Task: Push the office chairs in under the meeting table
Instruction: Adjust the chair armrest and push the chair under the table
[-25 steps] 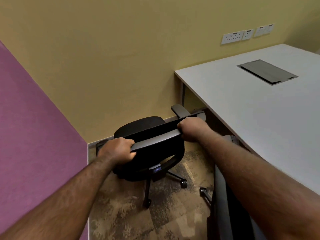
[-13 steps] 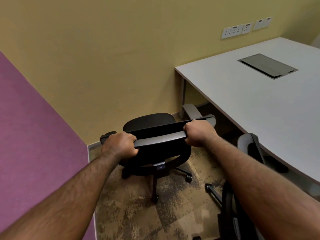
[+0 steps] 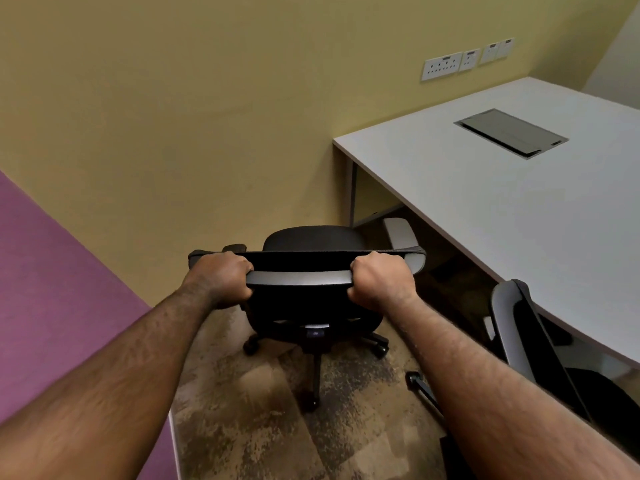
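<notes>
Beside the meeting table, both hands' fingers clench the office chair backrest; no legible writing.

Both bare forearms reach forward from the lower corners, nearly straight and converging a little toward the middle. The left hand is closed in a fist, knuckles up, fingers curled over and hidden on the far side of what it grips. The right hand is clenched the same way, level with the left and well apart from it. Both wrists are straight, palms down.
</notes>
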Action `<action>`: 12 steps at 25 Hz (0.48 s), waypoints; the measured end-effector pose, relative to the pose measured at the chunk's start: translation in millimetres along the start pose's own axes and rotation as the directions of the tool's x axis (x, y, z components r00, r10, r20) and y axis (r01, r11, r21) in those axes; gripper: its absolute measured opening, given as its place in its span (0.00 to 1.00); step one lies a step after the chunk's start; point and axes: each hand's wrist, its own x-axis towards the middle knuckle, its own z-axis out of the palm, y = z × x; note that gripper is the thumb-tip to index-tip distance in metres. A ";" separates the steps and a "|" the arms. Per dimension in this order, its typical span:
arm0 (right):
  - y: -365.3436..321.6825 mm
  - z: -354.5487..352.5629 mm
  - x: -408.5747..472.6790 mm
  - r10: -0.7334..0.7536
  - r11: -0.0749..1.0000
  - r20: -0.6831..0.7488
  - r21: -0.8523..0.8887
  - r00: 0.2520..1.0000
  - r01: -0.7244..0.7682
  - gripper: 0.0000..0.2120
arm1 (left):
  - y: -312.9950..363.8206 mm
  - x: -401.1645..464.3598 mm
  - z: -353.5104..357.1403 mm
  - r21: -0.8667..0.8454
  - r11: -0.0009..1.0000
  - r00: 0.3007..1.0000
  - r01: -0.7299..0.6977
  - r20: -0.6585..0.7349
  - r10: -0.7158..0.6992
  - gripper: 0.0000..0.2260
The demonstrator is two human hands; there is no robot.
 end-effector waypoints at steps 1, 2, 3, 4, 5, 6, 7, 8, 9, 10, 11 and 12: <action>-4.3 0.2 3.7 0.017 1.000 -0.015 0.005 1.000 -0.017 0.06 | -6.5 7.6 -0.7 0.005 1.000 1.000 0.002 0.009 -0.002 0.05; -8.2 -0.3 8.5 0.037 0.999 -0.027 0.010 0.999 -0.036 0.07 | -13.3 16.5 -1.6 0.007 1.000 1.000 0.003 0.017 -0.003 0.05; -12.5 -0.8 13.0 0.058 0.998 -0.036 0.017 0.998 -0.057 0.07 | -19.3 25.4 -2.5 0.011 1.000 1.000 0.002 0.027 -0.002 0.04; -17.3 -1.2 16.6 0.081 0.996 -0.043 0.029 0.996 -0.080 0.07 | -24.7 33.7 -3.5 0.015 1.000 0.999 -0.002 0.041 0.001 0.04; -22.6 -1.1 20.7 0.106 0.994 -0.048 0.045 0.993 -0.104 0.08 | -30.6 42.6 -4.6 0.013 1.000 0.999 -0.006 0.054 0.005 0.04; -28.9 -1.0 24.0 0.125 0.991 -0.052 0.062 0.991 -0.122 0.08 | -36.2 50.2 -5.7 0.001 1.000 0.998 -0.003 0.065 0.003 0.04; -36.1 -1.0 27.2 0.140 0.988 -0.052 0.078 0.989 -0.136 0.09 | -42.0 56.0 -6.7 -0.020 1.000 0.997 0.009 0.081 -0.008 0.04; -43.9 -1.3 30.5 0.156 0.984 -0.046 0.096 0.987 -0.151 0.09 | -48.1 60.7 -7.0 -0.040 0.999 0.995 0.030 0.099 -0.026 0.04; -52.3 -2.6 35.7 0.168 0.980 -0.040 0.115 0.985 -0.163 0.09 | -55.2 65.6 -7.7 -0.044 0.998 0.993 0.051 0.112 -0.045 0.05; -60.8 -3.8 41.5 0.177 0.976 -0.032 0.138 0.984 -0.172 0.09 | -63.4 71.4 -9.4 -0.031 0.998 0.991 0.056 0.126 -0.052 0.06; -70.0 -4.2 44.7 0.183 0.972 -0.013 0.155 0.983 -0.179 0.08 | -71.7 75.6 -10.2 -0.015 0.998 0.988 0.058 0.144 -0.056 0.07; -79.4 -6.0 48.3 0.184 0.969 0.006 0.168 0.983 -0.183 0.08 | -81.2 79.7 -11.2 -0.008 0.998 0.987 0.062 0.151 -0.060 0.09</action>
